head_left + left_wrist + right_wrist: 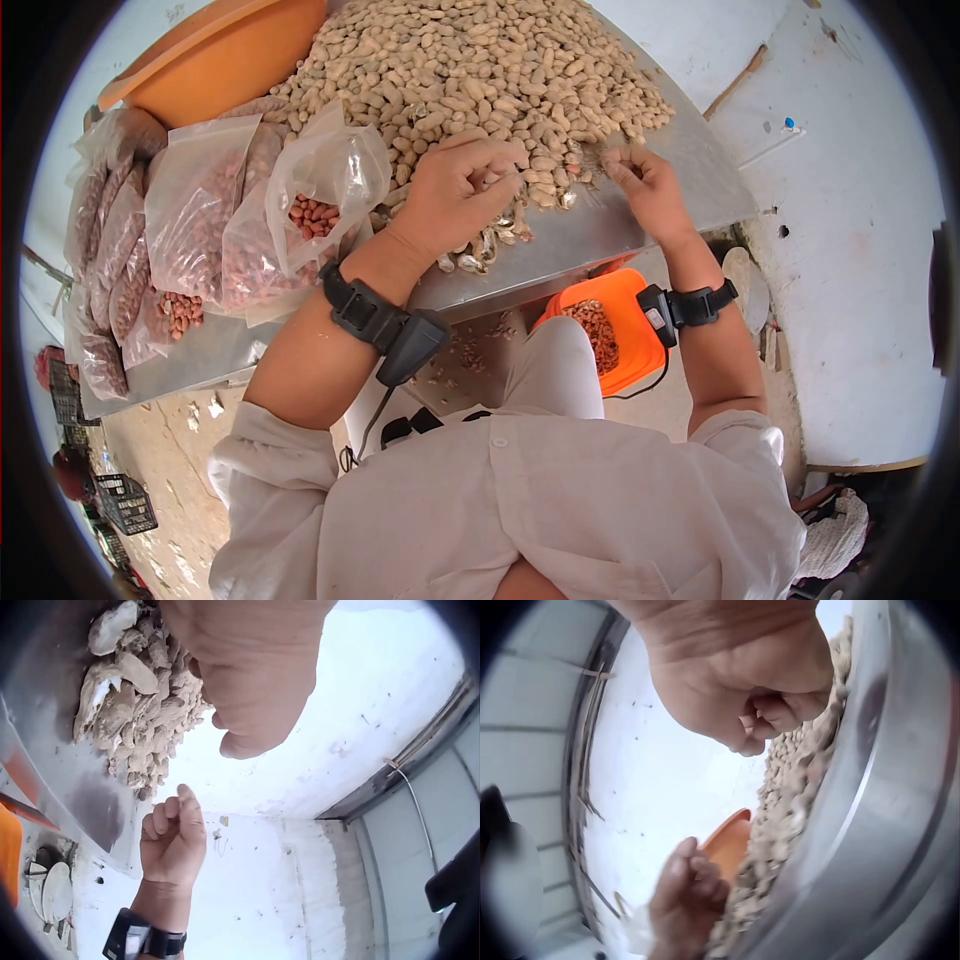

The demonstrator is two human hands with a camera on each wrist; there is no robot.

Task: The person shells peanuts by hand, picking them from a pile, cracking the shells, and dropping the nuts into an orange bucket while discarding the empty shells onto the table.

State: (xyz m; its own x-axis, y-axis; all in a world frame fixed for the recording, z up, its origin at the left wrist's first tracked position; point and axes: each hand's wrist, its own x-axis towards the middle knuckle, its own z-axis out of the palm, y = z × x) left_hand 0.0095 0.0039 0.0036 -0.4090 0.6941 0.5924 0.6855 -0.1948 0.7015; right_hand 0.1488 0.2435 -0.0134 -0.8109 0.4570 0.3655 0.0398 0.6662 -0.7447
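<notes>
A heap of unshelled peanuts [480, 70] covers much of the metal table [500, 285]. My left hand [460, 195] hovers at its near edge, fingers curled in and thumb toward the forefinger. Broken peanut shells [485, 250] lie just below that hand. To the right, my right hand [645, 185] is at the heap's right side, with fingers curled and thumb close to the forefinger. In the left wrist view the right hand [174, 832] appears loosely fisted, with no object showing. The left hand [690, 900] also looks curled in the right wrist view; its palm side is partly hidden.
Clear plastic bags [195, 210] of shelled red peanuts stand on the table's left, one open-mouthed. Behind them leans an orange basin [220, 60]. Below the table edge, an orange bucket [635, 350] holds reddish kernels. A white wall [850, 250] rises at the right.
</notes>
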